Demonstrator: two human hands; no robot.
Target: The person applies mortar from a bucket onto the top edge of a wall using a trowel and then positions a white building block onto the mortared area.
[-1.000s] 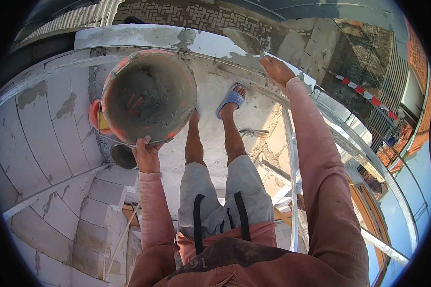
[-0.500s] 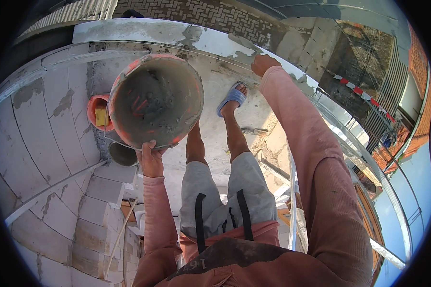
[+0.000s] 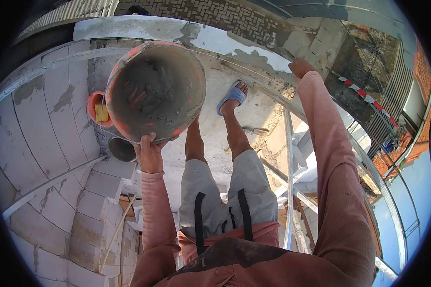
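Observation:
My left hand [image 3: 150, 153] grips the near rim of an orange bucket [image 3: 196, 95] smeared with grey mortar. The bucket is tilted, its mouth facing me, and wet mortar [image 3: 153, 93] lies inside with a few orange streaks showing through. My right arm reaches far out to the right, and my right hand [image 3: 300, 68] is closed at the end of the white wall top [image 3: 220, 40], which is partly coated with grey mortar. Whatever that hand may hold is hidden from me.
Left of the big bucket sits a small red bucket [image 3: 94, 107] with a yellow thing [image 3: 102, 113] in it. A dark round container [image 3: 121, 149] lies nearer. Pale block walls [image 3: 38, 124] rise at left. Metal poles [image 3: 289, 191] and red-white tape [image 3: 366, 95] are at right.
My right hand has moved to the right along the wall top. The bucket in my left hand has risen slightly and turned its mouth a little more toward me.

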